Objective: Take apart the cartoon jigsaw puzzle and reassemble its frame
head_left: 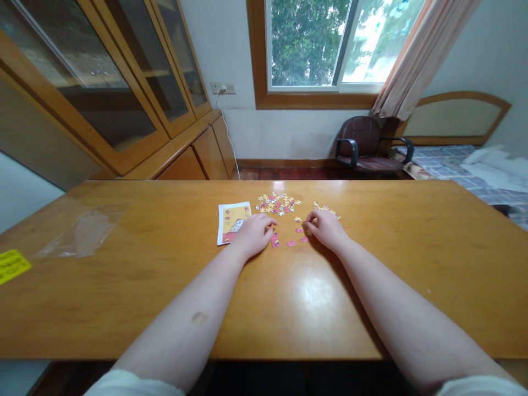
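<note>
Pieces (291, 243) are spread between the hands, and more are heaped just beyond them; they look light, thin and fairly stiff, with small tabs easily bent, so they are best pinched by opposite edges. Left hand (259, 230) is loosely curled beside the card (226, 217), well apart from the right hand (324, 226), whose fingertips are drawn together; whether anything is gripped by either cannot be told.
</note>
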Demonstrator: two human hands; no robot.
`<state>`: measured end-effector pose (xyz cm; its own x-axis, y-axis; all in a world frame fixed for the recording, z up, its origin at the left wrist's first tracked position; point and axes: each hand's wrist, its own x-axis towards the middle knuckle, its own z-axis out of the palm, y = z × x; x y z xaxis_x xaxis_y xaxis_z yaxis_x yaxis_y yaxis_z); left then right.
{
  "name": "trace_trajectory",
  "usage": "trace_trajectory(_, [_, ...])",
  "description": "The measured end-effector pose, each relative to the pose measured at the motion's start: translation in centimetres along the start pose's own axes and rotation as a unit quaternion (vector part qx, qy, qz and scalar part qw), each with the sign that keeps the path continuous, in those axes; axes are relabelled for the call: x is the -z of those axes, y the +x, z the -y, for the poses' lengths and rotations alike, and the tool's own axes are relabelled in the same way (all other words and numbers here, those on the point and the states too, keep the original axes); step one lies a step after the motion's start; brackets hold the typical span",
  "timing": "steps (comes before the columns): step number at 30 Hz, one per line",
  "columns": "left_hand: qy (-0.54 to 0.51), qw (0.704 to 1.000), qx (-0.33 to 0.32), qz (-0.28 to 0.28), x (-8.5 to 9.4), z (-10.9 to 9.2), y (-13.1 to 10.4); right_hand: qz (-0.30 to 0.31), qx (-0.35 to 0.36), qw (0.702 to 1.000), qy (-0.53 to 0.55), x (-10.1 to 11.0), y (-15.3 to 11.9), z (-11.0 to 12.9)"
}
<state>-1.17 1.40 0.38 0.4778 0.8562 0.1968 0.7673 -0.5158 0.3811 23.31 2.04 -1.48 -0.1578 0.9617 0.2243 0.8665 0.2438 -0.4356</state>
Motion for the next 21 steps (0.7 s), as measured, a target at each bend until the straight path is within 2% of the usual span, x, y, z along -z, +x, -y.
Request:
trace_trajectory(4, [0.015, 1.0, -0.014, 0.023, 0.1, 0.1, 0.0, 0.029, 0.052, 0.993, 0.099, 0.3, -0.9, 1.7])
trace_trajectory(9, [0.018, 0.997, -0.049, 0.057, 0.3, 0.6, -0.1, 0.083, 0.088, 0.981, 0.152, -0.3, -2.2, 4.4])
trace_trajectory(15, [0.017, 0.995, -0.066, 0.066, 0.5, 0.6, -0.3, 0.088, 0.085, 0.985, 0.12, -1.8, -2.4, 5.3])
trace_trajectory(21, [0.025, 0.994, -0.071, 0.079, 0.3, 0.8, -0.2, 0.074, 0.088, 0.99, 0.078, -2.4, -2.2, 5.5])
